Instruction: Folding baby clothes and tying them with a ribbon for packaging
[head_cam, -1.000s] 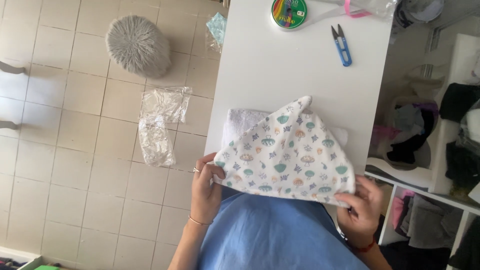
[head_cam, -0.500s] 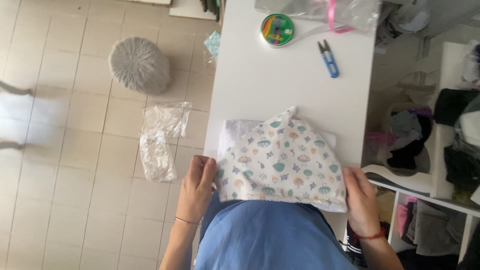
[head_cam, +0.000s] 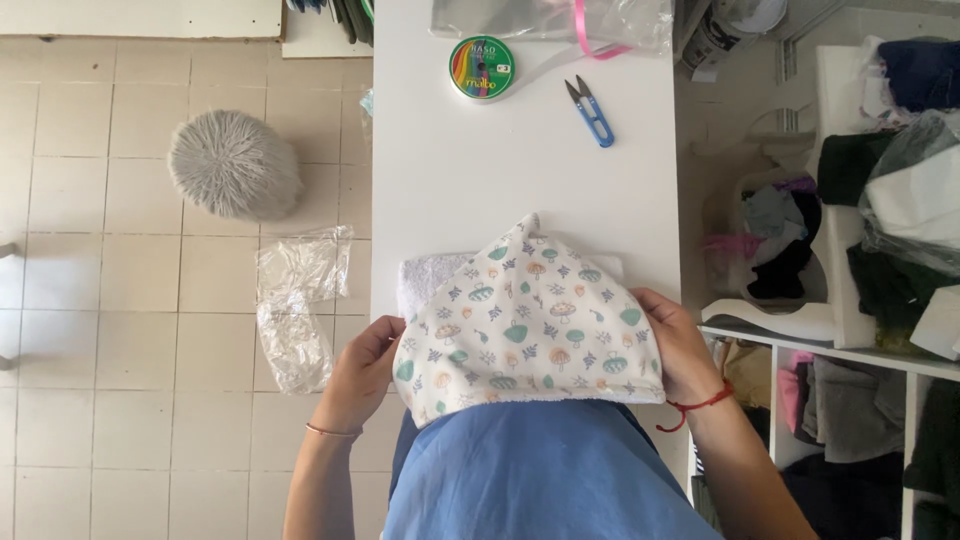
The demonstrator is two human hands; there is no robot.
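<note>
A white cloth printed with small mushrooms and leaves (head_cam: pixel 525 320) lies at the near edge of the white table (head_cam: pixel 520 170), folded to a point at its far end. Under it a white towel (head_cam: pixel 425 275) shows at the left. My left hand (head_cam: pixel 365 365) grips the cloth's left near corner. My right hand (head_cam: pixel 680 345), with a red string at the wrist, grips its right edge. My blue top fills the bottom of the view.
At the table's far end lie a ribbon spool (head_cam: pixel 481 67), blue thread snips (head_cam: pixel 592 112) and a clear plastic bag (head_cam: pixel 550 18). A grey fluffy stool (head_cam: pixel 233 165) and crumpled plastic (head_cam: pixel 298 300) are on the tiled floor at left. Shelves of clothes (head_cam: pixel 880 200) stand right.
The cloth has been laid flatter over the towel and my hands have spread to its two sides. The view has shifted nearer the table.
</note>
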